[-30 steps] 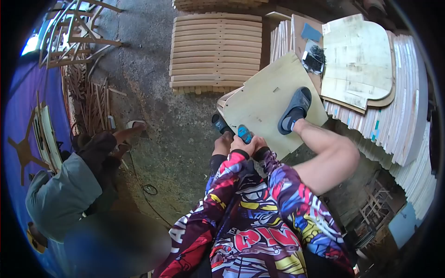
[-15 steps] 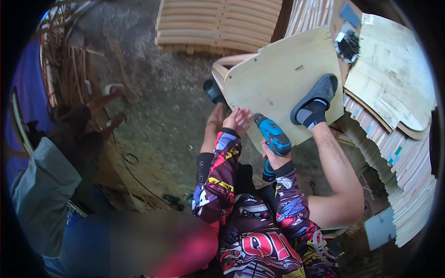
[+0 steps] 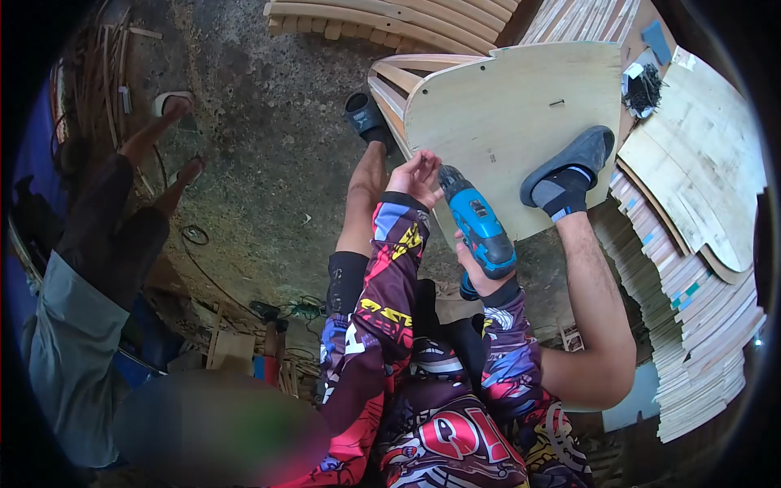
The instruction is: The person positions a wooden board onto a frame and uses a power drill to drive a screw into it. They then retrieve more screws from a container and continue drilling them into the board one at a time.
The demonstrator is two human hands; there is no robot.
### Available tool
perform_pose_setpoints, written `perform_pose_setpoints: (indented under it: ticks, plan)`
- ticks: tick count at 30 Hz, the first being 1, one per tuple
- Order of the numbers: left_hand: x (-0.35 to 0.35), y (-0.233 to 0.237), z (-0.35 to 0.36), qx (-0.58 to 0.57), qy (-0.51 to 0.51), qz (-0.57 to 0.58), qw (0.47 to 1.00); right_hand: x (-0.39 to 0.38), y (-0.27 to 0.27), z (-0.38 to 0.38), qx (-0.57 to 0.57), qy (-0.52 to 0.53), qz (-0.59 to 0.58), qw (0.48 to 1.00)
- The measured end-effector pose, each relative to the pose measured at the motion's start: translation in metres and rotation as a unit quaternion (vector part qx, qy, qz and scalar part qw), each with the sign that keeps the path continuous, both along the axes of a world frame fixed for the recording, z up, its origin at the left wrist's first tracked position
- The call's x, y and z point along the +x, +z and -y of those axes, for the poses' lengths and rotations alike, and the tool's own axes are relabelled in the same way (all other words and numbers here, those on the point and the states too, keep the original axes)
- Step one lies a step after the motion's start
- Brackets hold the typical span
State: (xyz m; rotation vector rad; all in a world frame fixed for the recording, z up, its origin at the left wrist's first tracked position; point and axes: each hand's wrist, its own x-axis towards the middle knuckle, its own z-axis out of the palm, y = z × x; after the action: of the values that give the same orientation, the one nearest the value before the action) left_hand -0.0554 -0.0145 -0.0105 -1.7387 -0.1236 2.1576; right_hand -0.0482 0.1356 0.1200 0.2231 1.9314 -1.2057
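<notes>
My right hand (image 3: 478,275) grips the handle of a blue and black cordless drill (image 3: 478,228), its chuck pointing up and to the left. Just left of the chuck, my left hand (image 3: 416,176) has its fingers drawn together in a pinch; what they hold is too small to name. Beneath both hands lies a pale plywood panel (image 3: 512,106) with rounded corners and a few small dark holes. It rests on a frame of wooden slats (image 3: 396,81). My right foot, in a dark slide sandal (image 3: 569,167), presses on the panel.
Curved slatted wood (image 3: 390,18) lies at the top. To the right, stacked plywood parts (image 3: 683,285) stand beside a bundle of dark screws or nails (image 3: 643,88). Another person (image 3: 89,325) is at the left. A cable (image 3: 220,276) runs over the rough floor (image 3: 268,146).
My view has shifted, so the panel sits a little to the right and the slatted wood higher up. The left hand's spread fingers have drawn together near the chuck. The drill stays in my right hand.
</notes>
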Motion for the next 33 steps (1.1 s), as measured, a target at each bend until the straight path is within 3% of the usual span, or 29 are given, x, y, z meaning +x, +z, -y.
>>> perform_pose_setpoints:
  ticks: [5,7,11,22,33]
  plan:
    - [-0.004,0.005,0.001,0.042,0.055,0.023,0.997,0.002,0.006,0.001,-0.017,-0.029,0.015,0.999]
    - [-0.004,0.004,-0.002,-0.003,0.061,0.003,0.998,-0.001,0.01,0.006,-0.019,-0.13,0.046,0.99]
    - [0.0,0.004,-0.002,-0.003,0.053,-0.011,0.999,-0.001,0.003,0.009,-0.022,-0.096,0.037,0.994]
    - [0.004,-0.005,-0.01,0.012,0.084,-0.011,0.996,-0.012,0.007,0.021,-0.05,-0.144,0.132,0.979]
    - [0.004,-0.008,-0.011,0.026,0.076,-0.006,0.997,-0.014,0.006,0.019,-0.075,-0.13,0.129,0.98]
